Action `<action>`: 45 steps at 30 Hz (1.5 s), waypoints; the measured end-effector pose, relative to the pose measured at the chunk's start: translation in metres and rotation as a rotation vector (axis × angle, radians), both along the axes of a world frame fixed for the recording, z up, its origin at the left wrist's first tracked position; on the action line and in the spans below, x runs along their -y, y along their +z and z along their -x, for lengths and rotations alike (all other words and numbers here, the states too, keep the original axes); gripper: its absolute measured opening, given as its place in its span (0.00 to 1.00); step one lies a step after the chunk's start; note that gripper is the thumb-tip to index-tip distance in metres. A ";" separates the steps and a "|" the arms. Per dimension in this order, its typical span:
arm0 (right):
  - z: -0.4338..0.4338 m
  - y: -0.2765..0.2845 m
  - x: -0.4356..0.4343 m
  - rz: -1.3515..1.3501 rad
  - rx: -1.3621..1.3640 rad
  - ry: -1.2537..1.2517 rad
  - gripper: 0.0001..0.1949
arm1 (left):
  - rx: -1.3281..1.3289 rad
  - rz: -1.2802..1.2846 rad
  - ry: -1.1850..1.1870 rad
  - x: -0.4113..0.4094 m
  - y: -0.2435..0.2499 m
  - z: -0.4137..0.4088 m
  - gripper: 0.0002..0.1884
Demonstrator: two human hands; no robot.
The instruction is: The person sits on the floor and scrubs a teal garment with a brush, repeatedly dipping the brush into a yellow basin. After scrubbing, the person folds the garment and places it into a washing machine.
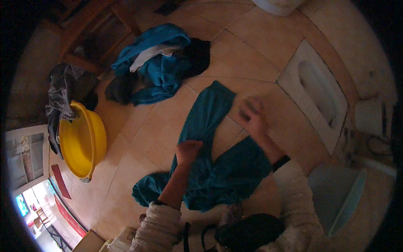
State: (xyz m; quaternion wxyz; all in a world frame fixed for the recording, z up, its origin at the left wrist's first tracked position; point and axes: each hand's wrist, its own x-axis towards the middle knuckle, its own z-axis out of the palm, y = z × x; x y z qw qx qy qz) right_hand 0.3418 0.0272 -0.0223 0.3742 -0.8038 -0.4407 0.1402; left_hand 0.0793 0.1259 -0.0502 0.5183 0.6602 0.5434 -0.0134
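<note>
A teal garment [233, 176] lies on the tiled floor before me, spread in two long parts that look like trouser legs. My left hand [188, 152] rests over its left part with the fingers curled; whether cloth is pinched in them is hidden. Just right of that part's far end, my right hand [253, 119] hovers, blurred, its thumb and fingers apart and nothing visible between them. My right wrist passes over the edge of the garment's right part. Beyond the garment sits a heap of blue clothes [165, 74] with white and black pieces.
At left a yellow basin [100, 135] stands tilted, a dark grey garment [61, 89] hanging at its rim. Behind it is a wooden chair [80, 63]. A squat toilet [318, 91] is set in the floor at right, with a pale blue tub [330, 198] nearer me.
</note>
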 end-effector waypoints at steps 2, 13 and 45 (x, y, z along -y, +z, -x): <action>0.066 0.020 -0.012 0.060 -0.240 0.220 0.16 | 0.140 -0.068 0.010 0.006 -0.019 0.009 0.08; -0.063 0.000 -0.083 -0.013 0.432 -0.039 0.14 | 0.173 0.010 -0.096 0.013 0.031 0.007 0.12; 0.021 0.106 -0.061 -0.114 -0.332 0.132 0.14 | 0.423 -0.019 0.180 0.029 0.105 -0.005 0.06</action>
